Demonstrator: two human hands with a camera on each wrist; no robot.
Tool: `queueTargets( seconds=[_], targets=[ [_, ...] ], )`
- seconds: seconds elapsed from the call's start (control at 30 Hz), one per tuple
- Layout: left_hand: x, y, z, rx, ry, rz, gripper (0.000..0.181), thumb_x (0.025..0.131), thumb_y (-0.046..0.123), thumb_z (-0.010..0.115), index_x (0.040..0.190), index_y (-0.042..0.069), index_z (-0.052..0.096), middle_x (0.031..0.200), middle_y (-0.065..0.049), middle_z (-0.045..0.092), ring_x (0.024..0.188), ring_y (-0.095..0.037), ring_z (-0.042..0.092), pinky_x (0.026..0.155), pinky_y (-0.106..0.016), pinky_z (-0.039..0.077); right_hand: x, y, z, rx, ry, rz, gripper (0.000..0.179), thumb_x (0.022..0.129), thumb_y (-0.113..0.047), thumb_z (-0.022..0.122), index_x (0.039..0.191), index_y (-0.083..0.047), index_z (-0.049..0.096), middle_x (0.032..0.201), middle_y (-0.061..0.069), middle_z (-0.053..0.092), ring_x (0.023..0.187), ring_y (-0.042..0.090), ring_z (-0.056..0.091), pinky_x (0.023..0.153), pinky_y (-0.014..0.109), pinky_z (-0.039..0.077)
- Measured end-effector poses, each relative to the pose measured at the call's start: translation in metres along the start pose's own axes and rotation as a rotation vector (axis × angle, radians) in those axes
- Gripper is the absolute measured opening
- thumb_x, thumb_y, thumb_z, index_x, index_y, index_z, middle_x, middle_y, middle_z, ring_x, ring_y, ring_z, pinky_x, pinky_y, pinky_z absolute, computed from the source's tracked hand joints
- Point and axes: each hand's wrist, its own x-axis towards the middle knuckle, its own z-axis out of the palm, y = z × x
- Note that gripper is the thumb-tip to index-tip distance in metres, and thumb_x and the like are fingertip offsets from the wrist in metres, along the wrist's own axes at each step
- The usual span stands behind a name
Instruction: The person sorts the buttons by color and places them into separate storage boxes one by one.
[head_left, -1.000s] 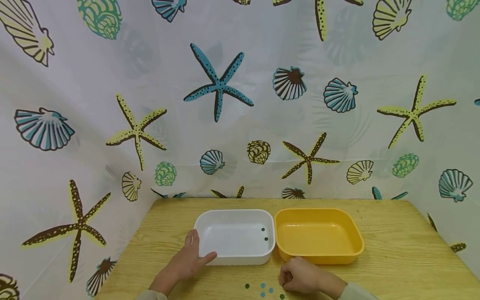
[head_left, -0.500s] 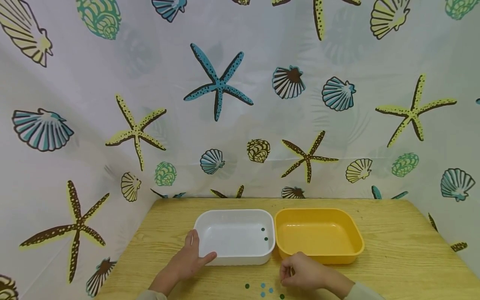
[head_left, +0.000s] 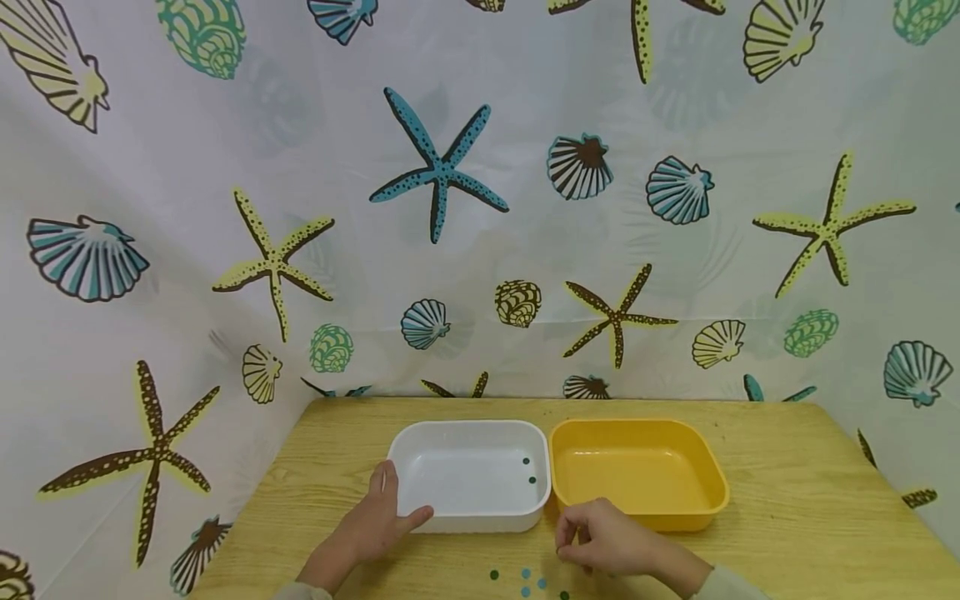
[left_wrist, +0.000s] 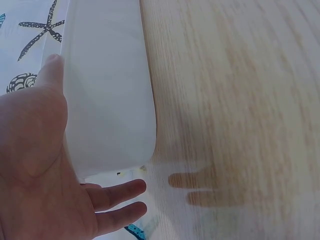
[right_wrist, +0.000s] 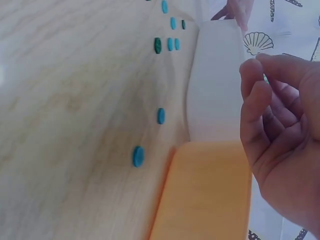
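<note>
My left hand (head_left: 375, 521) rests at the left end of a white tray (head_left: 480, 523), its thumb along the front rim and its fingers at the side. Two of those fingers stretch past the corner in the left wrist view. In front of the yellow tray (head_left: 667, 522), my right hand (head_left: 606, 537) is raised a little over the table. Its thumb and index finger pinch a small green disc (right_wrist: 265, 78), mostly hidden by the fingertips. Two green discs (head_left: 532, 480) lie inside the white tray, near its right end.
On the wooden table (head_left: 795, 492), in front of the trays, lie several small blue discs (head_left: 526, 573) and loose green discs (head_left: 494, 575). Two more blue discs (right_wrist: 161, 116) show near the yellow tray in the right wrist view. A shell-patterned curtain (head_left: 480, 358) encloses the table.
The right hand has lifted slightly from the table, taking up a green disc that lay by its fingertips. The left hand and both trays have stayed in place.
</note>
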Motion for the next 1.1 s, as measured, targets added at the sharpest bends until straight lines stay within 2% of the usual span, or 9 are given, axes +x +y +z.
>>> queueTargets(
  seconds=[0.17,0.3,0.6,0.77,1.1],
  targets=[
    [0.000,0.000,0.000,0.002,-0.003,0.001,0.112,0.086,0.064,0.053,0.142,-0.019,0.001,0.148,-0.036,0.006,0.108,-0.042,0.054,0.087,-0.050,0.045,0.004,-0.002,-0.005,0.015,0.042,-0.045,0.005,0.088,-0.006,0.067,0.085,-0.009,0.063,0.066,0.007,0.063,0.054,0.015,0.059,0.048,0.021,0.046],
    [-0.001,0.000,0.000,-0.005,-0.007,0.000,0.112,0.086,0.064,0.052,0.142,-0.018,0.001,0.148,-0.035,0.005,0.109,-0.042,0.053,0.087,-0.050,0.045,0.009,-0.003,-0.009,0.012,0.061,-0.068,0.004,0.088,-0.004,0.066,0.086,-0.005,0.062,0.073,0.004,0.064,0.062,0.009,0.057,0.055,0.022,0.048],
    [0.000,0.001,-0.001,0.005,-0.008,-0.008,0.112,0.086,0.064,0.052,0.142,-0.018,0.001,0.148,-0.035,0.006,0.105,-0.041,0.055,0.084,-0.049,0.047,0.021,-0.009,-0.019,-0.087,0.156,-0.050,0.004,0.088,-0.008,0.067,0.086,-0.008,0.063,0.077,-0.004,0.061,0.069,0.009,0.054,0.061,0.023,0.047],
    [0.001,0.001,-0.001,0.010,-0.007,-0.010,0.111,0.086,0.063,0.053,0.142,-0.019,0.002,0.148,-0.035,0.007,0.106,-0.041,0.055,0.085,-0.050,0.046,0.028,-0.013,-0.022,-0.068,0.182,-0.027,0.004,0.087,-0.006,0.067,0.087,-0.004,0.063,0.078,-0.002,0.061,0.070,0.011,0.055,0.063,0.023,0.048],
    [-0.001,0.003,-0.001,0.004,-0.002,-0.004,0.112,0.086,0.063,0.053,0.142,-0.019,0.002,0.148,-0.035,0.007,0.105,-0.040,0.055,0.084,-0.049,0.047,0.048,-0.015,-0.030,-0.070,0.195,0.029,0.004,0.087,-0.004,0.066,0.089,-0.006,0.062,0.079,0.001,0.059,0.071,0.016,0.055,0.061,0.024,0.048]
  ],
)
